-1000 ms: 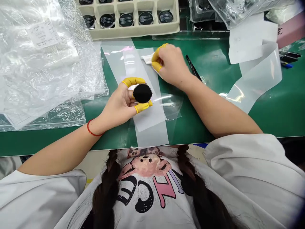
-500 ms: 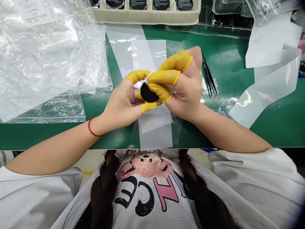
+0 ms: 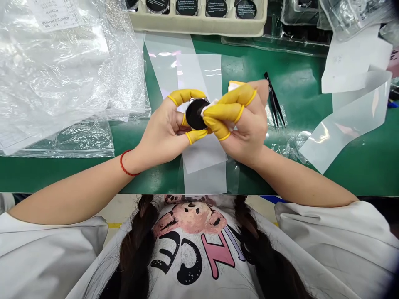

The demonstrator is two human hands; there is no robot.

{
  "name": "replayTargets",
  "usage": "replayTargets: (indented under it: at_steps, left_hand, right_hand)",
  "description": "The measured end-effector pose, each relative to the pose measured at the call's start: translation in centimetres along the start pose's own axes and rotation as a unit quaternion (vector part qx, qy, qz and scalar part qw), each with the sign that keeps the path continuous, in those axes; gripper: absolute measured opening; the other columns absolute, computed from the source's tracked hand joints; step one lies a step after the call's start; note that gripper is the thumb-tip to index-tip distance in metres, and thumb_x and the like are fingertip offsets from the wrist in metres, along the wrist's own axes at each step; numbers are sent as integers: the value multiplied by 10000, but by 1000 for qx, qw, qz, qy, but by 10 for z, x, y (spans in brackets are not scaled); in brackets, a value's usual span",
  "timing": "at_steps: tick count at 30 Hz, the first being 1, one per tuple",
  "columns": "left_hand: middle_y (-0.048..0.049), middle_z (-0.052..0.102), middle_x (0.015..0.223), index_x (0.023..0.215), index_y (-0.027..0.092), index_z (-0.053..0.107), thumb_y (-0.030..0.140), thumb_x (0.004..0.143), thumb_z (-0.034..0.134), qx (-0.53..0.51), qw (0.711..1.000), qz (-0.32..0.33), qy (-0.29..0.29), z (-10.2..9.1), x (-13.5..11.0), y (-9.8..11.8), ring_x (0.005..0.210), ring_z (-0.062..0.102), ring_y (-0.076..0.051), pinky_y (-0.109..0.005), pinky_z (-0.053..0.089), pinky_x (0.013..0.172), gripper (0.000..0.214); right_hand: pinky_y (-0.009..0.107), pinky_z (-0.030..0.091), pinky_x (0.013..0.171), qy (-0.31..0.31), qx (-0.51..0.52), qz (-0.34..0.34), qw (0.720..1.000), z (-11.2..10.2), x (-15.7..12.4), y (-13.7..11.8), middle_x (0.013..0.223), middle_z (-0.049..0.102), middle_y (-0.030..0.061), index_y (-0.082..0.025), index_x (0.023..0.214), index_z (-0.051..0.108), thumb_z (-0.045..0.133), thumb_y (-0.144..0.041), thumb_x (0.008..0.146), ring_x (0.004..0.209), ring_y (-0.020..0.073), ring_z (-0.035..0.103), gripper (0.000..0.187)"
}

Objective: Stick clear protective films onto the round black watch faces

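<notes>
My right fingers (image 3: 222,109) hide most of the white wipe (image 3: 207,107) and a part of the black disc (image 3: 193,114). The picture's top edge cuts the pulp tray (image 3: 196,25), and the print on its discs (image 3: 216,8) is too small for reading.

Glossy black disc (image 3: 194,114), matt white cloth (image 3: 206,109), clear plastic bag (image 3: 68,83)

Upside-down, "NICE" is printed across the white T-shirt (image 3: 193,253).
</notes>
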State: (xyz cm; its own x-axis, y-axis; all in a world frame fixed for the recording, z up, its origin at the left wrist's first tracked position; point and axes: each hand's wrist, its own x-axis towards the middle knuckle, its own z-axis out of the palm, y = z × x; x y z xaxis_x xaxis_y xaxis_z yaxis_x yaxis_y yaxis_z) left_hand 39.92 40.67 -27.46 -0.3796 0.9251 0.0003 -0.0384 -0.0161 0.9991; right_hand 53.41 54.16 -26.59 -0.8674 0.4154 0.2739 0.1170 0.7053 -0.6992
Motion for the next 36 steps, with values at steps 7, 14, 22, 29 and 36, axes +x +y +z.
replayTargets:
  at_steps: [7,14,22,29,36]
  left_hand:
    - [73,692,687,1212,277,582,359,742,882,8,999,28,-27,-4,4,-6,607,695,-118,-242,576,582,564]
    - [5,744,983,1274,269,528,396,756,884,14,999,21,25,1,-2,2,959,780,-229,-438,651,896,641]
    - [18,687,1193,1317,329,405,427,818,849,20,970,200,138,-10,10,-14,1009,766,-181,-356,624,983,675]
    - [68,695,1180,1280,333,534,226,835,834,10,917,370,152,-2,15,-7,845,772,-81,-207,646,819,547]
    - [31,740,1041,1241,320,475,427,835,821,56,966,226,114,-2,5,-5,926,788,-171,-288,665,813,544]
  right_hand:
    - [551,457,1094,1,-12,-54,998,10,1,-4,1038,686,80,-309,917,749,476,-506,1002,1163,290,584,348]
    - [448,485,1040,143,-135,-50,979,-19,24,6,1069,732,80,-278,1038,725,497,-398,1034,1084,253,600,258]
    - [539,335,1240,105,-66,-55,991,-28,3,-2,1490,553,172,-210,1383,551,575,-471,995,1464,333,463,468]
    - [449,590,987,-162,290,93,939,-1,-2,-4,1153,715,75,-235,1280,525,683,-439,918,1088,219,712,444]
    - [262,582,646,-343,402,179,830,-19,11,-3,881,745,34,-205,1019,618,706,-474,917,719,127,694,301]
